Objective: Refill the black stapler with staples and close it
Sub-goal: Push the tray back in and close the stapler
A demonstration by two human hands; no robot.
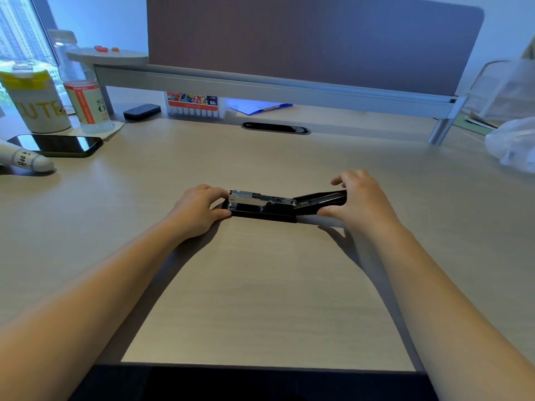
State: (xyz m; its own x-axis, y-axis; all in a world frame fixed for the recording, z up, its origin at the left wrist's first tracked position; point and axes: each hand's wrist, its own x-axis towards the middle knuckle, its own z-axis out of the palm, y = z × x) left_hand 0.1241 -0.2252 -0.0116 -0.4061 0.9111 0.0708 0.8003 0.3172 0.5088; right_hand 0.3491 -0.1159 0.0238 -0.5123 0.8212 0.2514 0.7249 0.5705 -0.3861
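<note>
The black stapler (269, 211) lies lengthwise on the wooden desk (260, 285), swung wide open. Its metal staple channel (260, 198) faces up on the left half, and the black top cover (321, 199) is folded out to the right. My left hand (199, 211) grips the stapler's left end with thumb and fingers. My right hand (359, 198) holds the far tip of the cover between thumb and fingers. I cannot make out whether staples sit in the channel.
A phone (58, 144), a yellow-and-white can (36, 102), a water bottle (81, 88) and a white tube (27, 160) crowd the left. A dark eraser (142, 111), a marker box (194, 107) and a blue folder (260, 107) sit under the partition. A plastic bag (512, 143) lies right.
</note>
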